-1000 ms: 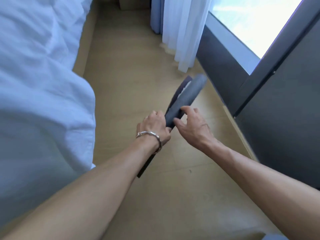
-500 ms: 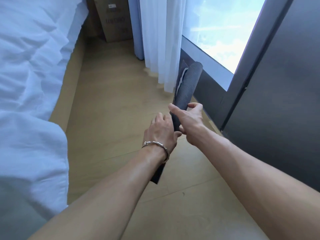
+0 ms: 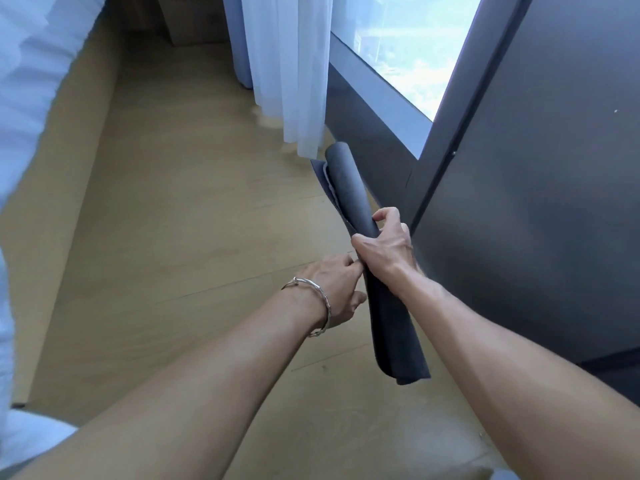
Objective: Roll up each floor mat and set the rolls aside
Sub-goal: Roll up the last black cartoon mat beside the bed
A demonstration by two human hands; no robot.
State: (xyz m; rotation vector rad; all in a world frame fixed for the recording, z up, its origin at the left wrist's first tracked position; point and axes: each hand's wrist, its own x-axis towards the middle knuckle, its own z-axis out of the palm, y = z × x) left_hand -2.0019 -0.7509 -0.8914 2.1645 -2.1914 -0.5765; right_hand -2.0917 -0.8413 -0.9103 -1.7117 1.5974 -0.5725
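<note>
Fingers (image 3: 388, 215) of right hand (image 3: 384, 252) round rolled mat (image 3: 348, 192); left hand (image 3: 334, 289) (bracelet (image 3: 321, 293) at wrist) apparently pinching it.

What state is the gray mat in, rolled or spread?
Rolled: the gray mat is a tube held by the right hand and left hand; a loose edge shows.

No legible text, only blurry print on cardboard box (image 3: 197, 24).

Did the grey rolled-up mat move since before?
Yes. The rolled mat swung its near end right, toward the dark wall, while its far end stayed near the white curtain.
</note>
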